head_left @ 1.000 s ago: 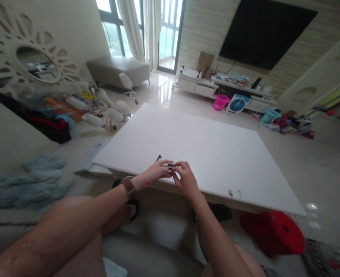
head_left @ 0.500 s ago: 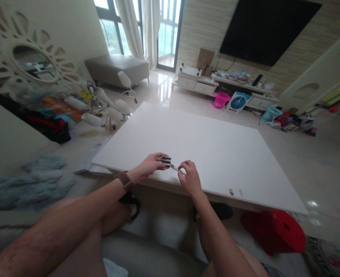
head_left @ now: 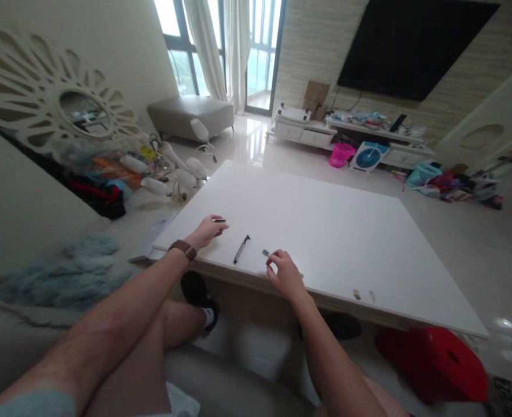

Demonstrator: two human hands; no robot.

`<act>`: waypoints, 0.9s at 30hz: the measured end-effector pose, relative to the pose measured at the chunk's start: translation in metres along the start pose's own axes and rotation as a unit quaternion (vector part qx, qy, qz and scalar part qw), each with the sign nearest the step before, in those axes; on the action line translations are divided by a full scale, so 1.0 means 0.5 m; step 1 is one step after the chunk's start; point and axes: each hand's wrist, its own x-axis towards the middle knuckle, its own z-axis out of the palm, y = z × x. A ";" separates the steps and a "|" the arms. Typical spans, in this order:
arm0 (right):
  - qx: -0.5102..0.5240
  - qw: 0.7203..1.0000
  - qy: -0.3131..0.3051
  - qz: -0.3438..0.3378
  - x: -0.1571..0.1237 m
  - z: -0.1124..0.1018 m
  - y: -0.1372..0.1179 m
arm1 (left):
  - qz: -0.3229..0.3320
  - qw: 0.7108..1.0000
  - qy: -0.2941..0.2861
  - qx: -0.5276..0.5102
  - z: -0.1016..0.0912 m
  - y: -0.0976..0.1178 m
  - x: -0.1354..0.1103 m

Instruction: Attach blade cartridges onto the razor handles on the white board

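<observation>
My left hand (head_left: 206, 231) pinches a piece (head_left: 218, 220), right hand (head_left: 284, 273) pinches a bit (head_left: 265, 252). Both are tiny, so a fingertip slip could flick them off the worktop (head_left: 325, 220).

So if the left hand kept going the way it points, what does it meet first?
Likely nothing: the left hand, pinching a small dark piece, points far-right across bare table. The black stick lies to its right, off that line; depth is unclear.

No writing could be read. The dark piece (head_left: 218, 220) in the left hand (head_left: 206, 230), the grey piece (head_left: 265, 252) in the right hand (head_left: 284, 272) and the blue box (head_left: 369, 156) far beyond both showed nothing legible.
</observation>
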 end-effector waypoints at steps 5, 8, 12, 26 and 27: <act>0.004 1.000 -0.022 -0.006 -0.001 -0.001 -0.011 | -0.014 0.987 0.091 0.134 0.015 -0.057 0.019; 0.003 0.999 -0.024 -0.023 -0.005 -0.007 -0.025 | -0.009 0.963 0.147 0.226 0.004 -0.074 0.022; -0.003 0.998 -0.029 -0.046 -0.007 -0.016 -0.042 | 0.003 0.929 0.177 0.325 -0.016 -0.090 0.022; 0.017 0.998 -0.033 -0.049 -0.010 -0.023 -0.078 | 0.064 0.859 0.159 0.483 0.040 -0.073 -0.023; 0.030 0.998 -0.021 -0.060 -0.009 -0.019 -0.086 | 0.093 0.854 0.143 0.491 0.058 -0.069 -0.038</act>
